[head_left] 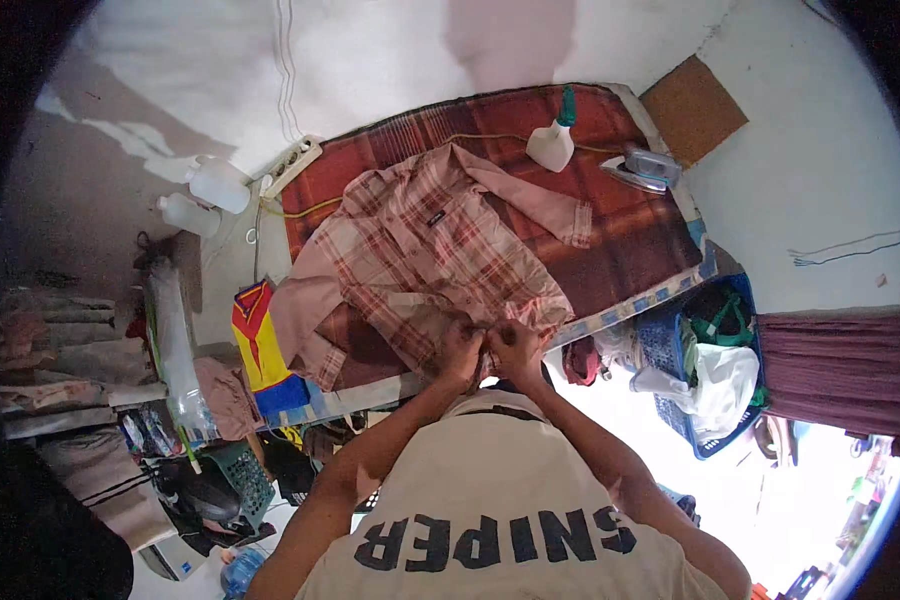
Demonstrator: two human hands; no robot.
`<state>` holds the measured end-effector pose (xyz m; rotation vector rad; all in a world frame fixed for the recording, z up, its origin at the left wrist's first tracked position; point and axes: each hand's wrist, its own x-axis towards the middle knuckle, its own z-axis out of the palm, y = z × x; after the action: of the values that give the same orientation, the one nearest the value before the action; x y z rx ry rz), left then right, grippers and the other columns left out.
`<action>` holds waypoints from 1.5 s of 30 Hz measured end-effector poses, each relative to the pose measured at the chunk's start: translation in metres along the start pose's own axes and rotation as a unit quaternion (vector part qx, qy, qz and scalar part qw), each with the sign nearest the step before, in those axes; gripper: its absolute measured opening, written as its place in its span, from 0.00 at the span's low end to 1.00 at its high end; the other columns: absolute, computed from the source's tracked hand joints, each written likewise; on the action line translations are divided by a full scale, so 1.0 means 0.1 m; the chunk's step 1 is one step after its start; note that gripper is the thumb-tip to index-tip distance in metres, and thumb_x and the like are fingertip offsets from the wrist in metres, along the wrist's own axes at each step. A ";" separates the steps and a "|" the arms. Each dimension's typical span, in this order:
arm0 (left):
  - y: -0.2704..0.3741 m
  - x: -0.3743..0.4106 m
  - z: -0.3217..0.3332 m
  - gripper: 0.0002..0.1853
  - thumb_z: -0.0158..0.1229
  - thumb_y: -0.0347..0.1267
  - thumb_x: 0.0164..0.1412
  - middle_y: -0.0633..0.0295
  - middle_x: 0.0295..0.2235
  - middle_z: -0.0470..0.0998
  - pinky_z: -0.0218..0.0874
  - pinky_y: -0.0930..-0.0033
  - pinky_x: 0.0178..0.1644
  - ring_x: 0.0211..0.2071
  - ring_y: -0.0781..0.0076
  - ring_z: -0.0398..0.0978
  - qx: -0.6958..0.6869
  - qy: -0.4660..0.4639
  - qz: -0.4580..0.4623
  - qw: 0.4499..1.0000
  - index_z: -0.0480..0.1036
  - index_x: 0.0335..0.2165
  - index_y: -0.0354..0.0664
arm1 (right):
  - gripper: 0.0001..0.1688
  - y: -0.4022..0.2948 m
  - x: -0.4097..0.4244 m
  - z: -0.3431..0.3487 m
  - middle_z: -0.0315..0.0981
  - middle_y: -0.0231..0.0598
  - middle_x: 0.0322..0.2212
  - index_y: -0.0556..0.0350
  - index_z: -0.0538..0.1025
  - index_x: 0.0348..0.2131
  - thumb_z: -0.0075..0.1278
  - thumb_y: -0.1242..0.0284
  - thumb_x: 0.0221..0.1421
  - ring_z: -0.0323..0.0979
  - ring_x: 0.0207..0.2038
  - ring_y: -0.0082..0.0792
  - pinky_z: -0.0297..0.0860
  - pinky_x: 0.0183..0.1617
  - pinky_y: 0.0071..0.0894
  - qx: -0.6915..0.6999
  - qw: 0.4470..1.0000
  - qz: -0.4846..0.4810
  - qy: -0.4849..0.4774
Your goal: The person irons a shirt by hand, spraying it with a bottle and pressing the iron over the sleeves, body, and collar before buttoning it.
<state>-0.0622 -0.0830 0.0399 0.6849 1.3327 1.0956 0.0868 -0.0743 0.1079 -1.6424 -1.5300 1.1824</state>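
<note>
A pink plaid long-sleeved shirt [450, 247] lies front up on a red-brown checked blanket [630, 255] that covers a table. Its collar points away from me and its sleeves spread to both sides. At the near edge, my left hand [461, 349] and my right hand [514, 345] are close together, both pinching the shirt's lower hem, where the cloth is bunched. A clothes iron [645, 171] rests at the far right of the blanket, and a white spray bottle with a green head [553, 142] stands left of it. The fingertips are partly hidden in the cloth.
A power strip [291, 166] with a yellowish cord lies at the back left, beside white plastic containers [217, 184]. Yellow, red and blue folded clothing [262, 349] lies on the left. To the right is a blue laundry basket [664, 352] holding clothes. Stacked cloth [82, 352] fills the far left.
</note>
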 end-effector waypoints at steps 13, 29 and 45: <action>1.87 2.04 -0.32 0.15 0.63 0.37 0.65 0.44 0.48 0.79 0.69 0.46 0.50 0.49 0.42 0.78 0.567 -0.050 0.292 0.768 0.77 0.44 0.37 | 0.33 0.87 0.38 -0.82 0.76 0.61 0.46 0.64 0.74 0.53 0.64 0.62 0.54 0.76 0.44 0.60 0.71 0.48 0.61 -0.338 0.909 -0.067 0.235; 2.45 2.53 -1.48 0.17 0.52 0.38 0.76 0.46 0.44 0.81 0.66 0.47 0.57 0.50 0.43 0.77 0.408 0.113 0.397 0.814 0.78 0.49 0.36 | 0.13 0.58 0.55 -1.71 0.81 0.52 0.39 0.64 0.77 0.46 0.55 0.72 0.66 0.78 0.41 0.41 0.73 0.47 0.41 -0.093 0.995 0.019 0.042; 6.40 0.96 -2.61 0.23 0.65 0.44 0.70 0.61 0.45 0.81 0.71 0.68 0.45 0.43 0.71 0.79 0.148 0.198 0.451 0.858 0.75 0.53 0.39 | 0.16 -3.79 3.40 -3.03 0.83 0.47 0.41 0.64 0.79 0.48 0.48 0.71 0.71 0.77 0.44 0.35 0.72 0.56 0.38 -0.219 0.855 -0.470 -0.013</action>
<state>-0.4704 0.1975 0.5312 1.4635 1.5801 1.8716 0.1678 0.3617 0.5007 -0.8320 -2.3231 0.3219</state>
